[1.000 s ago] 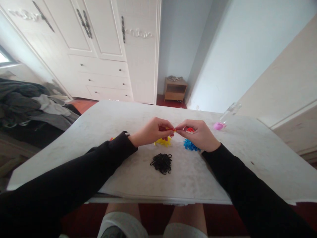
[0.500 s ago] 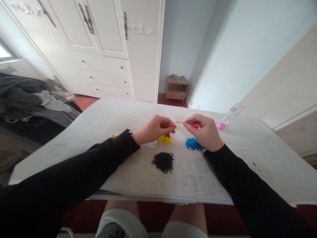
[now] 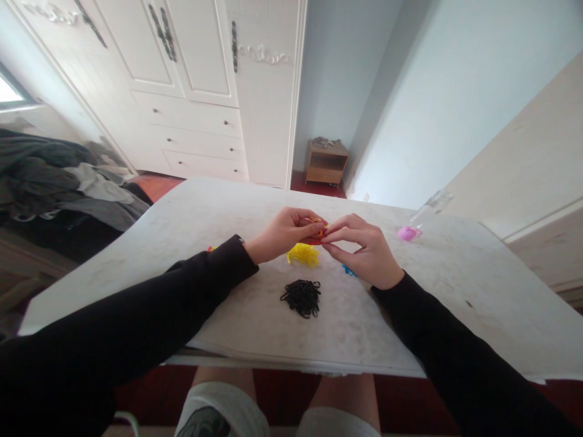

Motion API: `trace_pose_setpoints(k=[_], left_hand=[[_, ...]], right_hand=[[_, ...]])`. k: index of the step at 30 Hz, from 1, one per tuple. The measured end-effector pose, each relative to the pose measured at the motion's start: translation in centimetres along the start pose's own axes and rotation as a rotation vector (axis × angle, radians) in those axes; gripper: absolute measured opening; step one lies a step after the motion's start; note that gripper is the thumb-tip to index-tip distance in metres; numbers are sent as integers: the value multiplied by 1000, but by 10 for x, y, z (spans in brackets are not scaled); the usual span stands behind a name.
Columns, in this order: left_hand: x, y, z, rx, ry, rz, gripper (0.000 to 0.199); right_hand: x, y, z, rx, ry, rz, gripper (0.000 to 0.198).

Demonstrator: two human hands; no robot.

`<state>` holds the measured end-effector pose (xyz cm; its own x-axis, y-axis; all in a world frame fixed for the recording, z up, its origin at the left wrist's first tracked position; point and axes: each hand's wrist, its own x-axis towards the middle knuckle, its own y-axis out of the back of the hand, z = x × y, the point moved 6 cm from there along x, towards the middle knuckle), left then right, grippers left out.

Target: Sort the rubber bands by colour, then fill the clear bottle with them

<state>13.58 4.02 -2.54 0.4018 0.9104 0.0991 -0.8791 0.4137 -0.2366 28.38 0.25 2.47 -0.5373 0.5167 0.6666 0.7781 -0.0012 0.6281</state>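
My left hand point(image 3: 291, 232) is closed on a small bunch of yellow and red rubber bands point(image 3: 317, 223), held above the table. Fingertips of my right hand point(image 3: 359, 246) meet the bunch from the right, pinching a red rubber band point(image 3: 314, 243) that stretches under the left fingers. Just below my left hand lies a heap of yellow rubber bands point(image 3: 303, 255). A heap of blue rubber bands point(image 3: 348, 271) is mostly hidden behind my right hand. Nearer to me sits a heap of black rubber bands point(image 3: 301, 297).
The white table point(image 3: 237, 321) spans the view. On its right a clear tube-like container with a pink end point(image 3: 410, 233) lies tilted. Red and yellow bits point(image 3: 210, 249) peek out beyond my left sleeve. Clothes point(image 3: 68, 176) are piled at the left; a white wardrobe point(image 3: 268, 115) stands behind.
My right hand has moved left and met my left hand, bringing the red rubber band to the bunch. It now covers more of the blue heap.
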Motion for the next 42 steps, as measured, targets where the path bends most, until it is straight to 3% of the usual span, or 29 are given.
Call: trace_pose_setpoints(k=[11, 28, 38, 42], left_hand=[[0, 0, -3, 3, 29, 16, 13], [-1, -1, -1, 24, 4, 31, 10], [-2, 0, 0, -10, 24, 68, 8], [-2, 4, 1, -5, 34, 109, 10]], right_hand=[[1, -1, 0, -82, -21, 31, 15], [-2, -5, 6, -26, -57, 25, 12], [0, 4, 3, -80, -72, 48, 12], [0, 19, 12, -83, -114, 74, 11]])
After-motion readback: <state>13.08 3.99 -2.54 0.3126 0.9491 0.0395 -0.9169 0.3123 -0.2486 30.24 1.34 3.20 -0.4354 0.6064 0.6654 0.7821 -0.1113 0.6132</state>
